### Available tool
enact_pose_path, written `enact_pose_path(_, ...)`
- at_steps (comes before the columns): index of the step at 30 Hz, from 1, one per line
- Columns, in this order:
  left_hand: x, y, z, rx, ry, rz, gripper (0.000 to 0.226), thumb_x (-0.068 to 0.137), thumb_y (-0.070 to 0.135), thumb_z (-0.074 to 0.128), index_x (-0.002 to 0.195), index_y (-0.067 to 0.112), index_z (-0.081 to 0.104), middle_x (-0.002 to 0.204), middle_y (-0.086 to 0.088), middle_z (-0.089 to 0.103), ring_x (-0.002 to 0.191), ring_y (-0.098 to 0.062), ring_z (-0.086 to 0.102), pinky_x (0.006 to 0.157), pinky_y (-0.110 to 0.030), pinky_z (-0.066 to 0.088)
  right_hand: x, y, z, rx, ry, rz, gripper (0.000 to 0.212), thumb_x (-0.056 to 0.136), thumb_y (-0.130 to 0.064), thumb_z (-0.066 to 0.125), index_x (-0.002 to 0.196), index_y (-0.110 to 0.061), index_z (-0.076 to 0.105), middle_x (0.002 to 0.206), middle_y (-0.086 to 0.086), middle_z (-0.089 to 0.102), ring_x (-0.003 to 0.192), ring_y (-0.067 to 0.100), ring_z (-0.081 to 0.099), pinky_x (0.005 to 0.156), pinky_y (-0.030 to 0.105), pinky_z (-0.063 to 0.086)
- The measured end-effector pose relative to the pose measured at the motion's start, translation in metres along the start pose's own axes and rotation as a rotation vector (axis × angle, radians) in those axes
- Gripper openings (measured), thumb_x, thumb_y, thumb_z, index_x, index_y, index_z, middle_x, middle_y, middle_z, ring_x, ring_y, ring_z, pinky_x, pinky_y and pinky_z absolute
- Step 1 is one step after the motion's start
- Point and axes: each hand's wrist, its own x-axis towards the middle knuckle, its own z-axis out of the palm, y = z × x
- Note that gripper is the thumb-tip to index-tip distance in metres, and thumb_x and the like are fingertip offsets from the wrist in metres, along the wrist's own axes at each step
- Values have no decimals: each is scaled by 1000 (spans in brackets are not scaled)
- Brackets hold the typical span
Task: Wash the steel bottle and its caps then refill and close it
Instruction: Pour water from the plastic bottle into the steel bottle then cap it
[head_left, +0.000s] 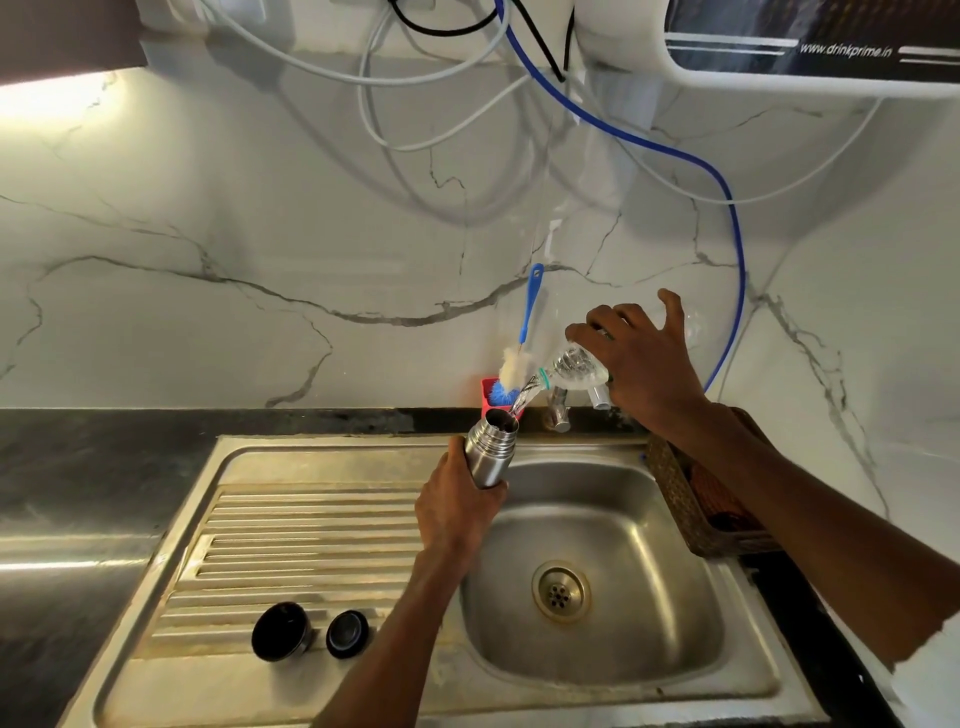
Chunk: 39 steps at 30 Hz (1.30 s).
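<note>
Here the left hand (457, 512) wraps its fingers closed around the lower body of the steel bottle (488, 449), holding it over the back edge of the sink basin (618, 525), tilted with its open mouth toward the wall. The right hand (641, 358) grips a clear plastic bottle (574, 371) tipped nearly sideways, fingers spread over its body and thumb raised. A stream of water (524, 397) runs from the plastic bottle's neck down into the steel bottle's mouth. Both caps lie on the ribbed drainboard (311, 525) at the left, well apart from the steel bottle: the larger black cap (282, 631) and, just beside it, the smaller black cap (347, 634). Behind the steel bottle, a blue-handled bottle brush (524, 332) stands in a red holder (488, 395) against the marble wall. A steel tap (557, 410) sits below the plastic bottle. A dark woven basket (675, 493) rests at the sink's right edge, partly hidden by the right forearm. Blue and white tubes (735, 223) hang along the wall.
</note>
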Motion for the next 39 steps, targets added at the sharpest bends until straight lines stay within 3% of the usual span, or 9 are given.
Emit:
enact_pose_path(5, -3, -2, 1, 7, 0, 0, 62, 73, 40, 91, 120, 35, 51, 115, 9, 73, 92, -13, 67, 77, -33, 57, 2, -2, -3, -31, -9, -20, 83, 58, -13, 96, 130, -30, 59, 129, 3, 61, 123, 30, 58, 113, 69, 23)
enact_pose_path(10, -5, -3, 2, 10, -6, -1, 63, 73, 38, 92, 123, 33, 53, 116, 8, 73, 94, -14, 68, 76, -29, 52, 1, -6, -6, -38, 82, -15, 85, 55, -1, 92, 128, -29, 60, 134, 5, 54, 126, 30, 52, 112, 71, 23)
enact_pose_path(17, -7, -1, -1, 4, -13, -1, 64, 73, 38, 92, 124, 34, 53, 117, 9, 72, 97, -13, 69, 79, -31, 55, 1, -24, -17, -129, 120, -71, 77, 65, 3, 84, 130, -29, 59, 148, 8, 46, 139, 32, 43, 114, 69, 14)
enact_pose_path(20, -8, -1, -4, 11, -7, 5, 63, 72, 40, 92, 121, 35, 52, 115, 10, 73, 94, -13, 68, 79, -32, 56, 2, -33, -18, -181, 145, -127, 72, 70, 2, 81, 131, -27, 58, 153, 10, 41, 144, 35, 37, 114, 71, 16)
enact_pose_path(27, -12, -2, -14, 7, -15, 2, 60, 73, 41, 90, 120, 35, 53, 112, 10, 73, 92, -14, 69, 75, -31, 52, 7, -61, -9, -331, 121, -321, 66, 70, -10, 87, 127, -26, 58, 154, 10, 42, 142, 37, 40, 112, 69, 21)
enact_pose_path(31, -14, -10, -20, 4, -15, 0, 57, 73, 40, 89, 115, 34, 52, 109, 9, 73, 84, -13, 64, 72, -30, 48, 15, -69, -20, -318, 65, -261, 77, 63, -14, 93, 131, -27, 57, 151, 11, 43, 138, 37, 43, 111, 69, 19)
enact_pose_path(39, -17, -20, -38, -41, 4, -16, 53, 72, 41, 86, 111, 35, 50, 102, 10, 71, 79, -14, 60, 70, -31, 46, 23, -96, -21, -386, 140, -393, 66, 73, -7, 80, 130, -25, 52, 148, 10, 44, 132, 36, 48, 112, 69, 23)
